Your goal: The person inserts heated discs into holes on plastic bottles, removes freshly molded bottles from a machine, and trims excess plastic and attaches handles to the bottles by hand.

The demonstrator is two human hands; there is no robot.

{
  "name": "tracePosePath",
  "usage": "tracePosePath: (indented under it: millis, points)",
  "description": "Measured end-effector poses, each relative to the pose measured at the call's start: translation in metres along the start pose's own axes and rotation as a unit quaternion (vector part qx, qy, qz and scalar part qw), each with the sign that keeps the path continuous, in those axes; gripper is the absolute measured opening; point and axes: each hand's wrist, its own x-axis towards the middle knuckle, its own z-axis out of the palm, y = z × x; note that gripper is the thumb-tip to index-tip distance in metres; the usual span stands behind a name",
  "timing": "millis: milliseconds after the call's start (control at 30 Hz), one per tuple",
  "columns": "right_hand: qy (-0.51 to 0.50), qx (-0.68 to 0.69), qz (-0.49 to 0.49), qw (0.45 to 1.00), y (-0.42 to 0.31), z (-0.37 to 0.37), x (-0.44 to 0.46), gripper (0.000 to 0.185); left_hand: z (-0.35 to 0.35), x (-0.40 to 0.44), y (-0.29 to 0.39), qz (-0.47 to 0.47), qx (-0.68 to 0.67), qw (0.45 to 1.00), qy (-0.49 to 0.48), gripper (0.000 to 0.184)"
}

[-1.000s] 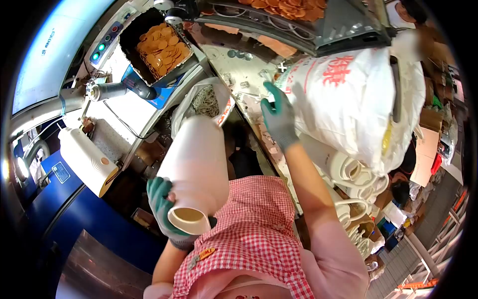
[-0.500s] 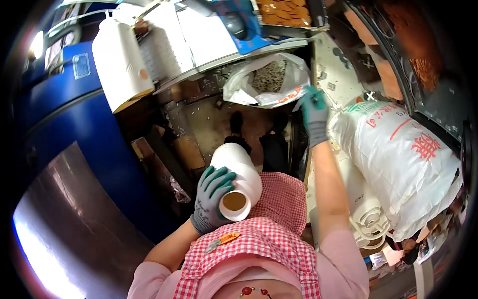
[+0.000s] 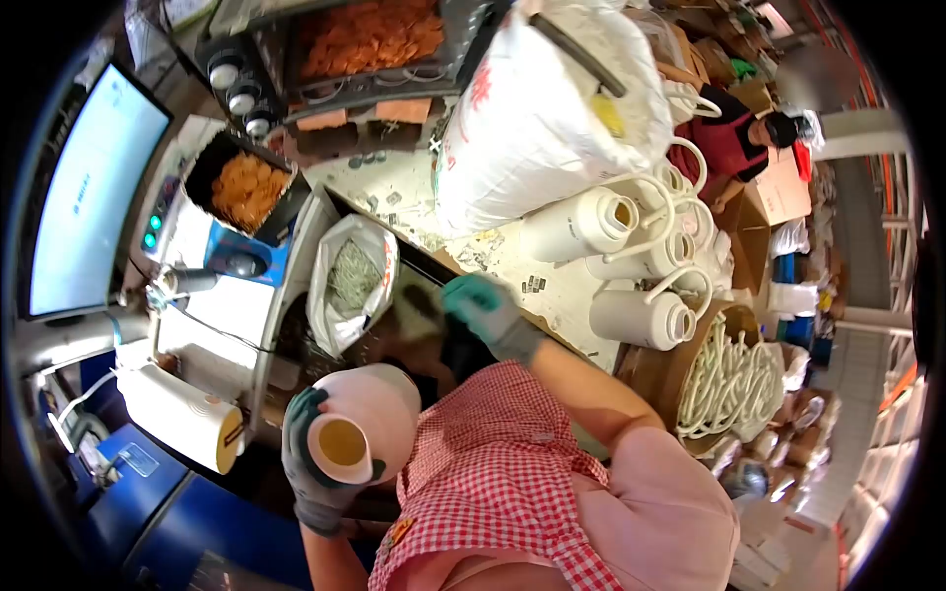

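Note:
My left hand (image 3: 313,463), in a grey and green glove, is closed around a white plastic bottle (image 3: 389,419) at the left of my lap. Its round open mouth faces up toward me. My right hand (image 3: 490,313), gloved the same way, hangs over the edge of the work table beside my apron. Motion blurs its fingers, and I cannot make out anything in them. To its left, a white plastic bag (image 3: 323,305) holds many small pale pieces. Several white bottles with looped handles (image 3: 641,317) lie on the table to the right of this hand.
A large white sack (image 3: 552,128) stands on the table (image 3: 493,256). A box of white handle-like loops (image 3: 734,384) is at the right. At the left are a monitor (image 3: 94,197), a tray of orange discs (image 3: 246,187) and a white cylinder (image 3: 177,414). Another person (image 3: 719,138) is behind.
The view has turned to the right, bringing the bottles, the box of loops and a person into sight. My right hand has moved away from the bag; my left hand still holds the bottle.

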Motion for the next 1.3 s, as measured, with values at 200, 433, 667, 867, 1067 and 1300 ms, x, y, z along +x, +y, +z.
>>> tracePosePath:
  millis: [200,433,667,867,1067,1300]
  points:
    - [0.281,-0.156,-0.217,0.922,-0.114,-0.184,0.014,0.022,0.050,0.030,-0.002,-0.057,-0.106,0.987,-0.107,0.079]
    - [0.275,-0.525,-0.155,0.790,-0.196,-0.251,0.146,0.030,0.143,0.021,0.032,-0.064,-0.028,0.995,-0.069,0.072]
    - [0.235,-0.682,-0.117,0.682,-0.175,-0.260,0.228,0.034,0.173,0.004,0.099,-0.057,0.050,0.997,-0.001,0.070]
    - [0.237,-0.523,-0.170,0.801,-0.196,-0.288,0.228,0.050,0.181,0.011,0.114,-0.044,0.049,0.997,0.034,0.067]
    - [0.017,-0.262,-0.232,0.937,-0.175,-0.311,0.230,0.039,0.194,0.030,0.129,-0.069,0.049,0.996,0.006,0.066]
    - [0.084,-0.532,-0.331,0.775,-0.199,-0.324,0.197,0.032,0.210,0.046,0.142,-0.054,0.059,0.997,-0.003,0.067]
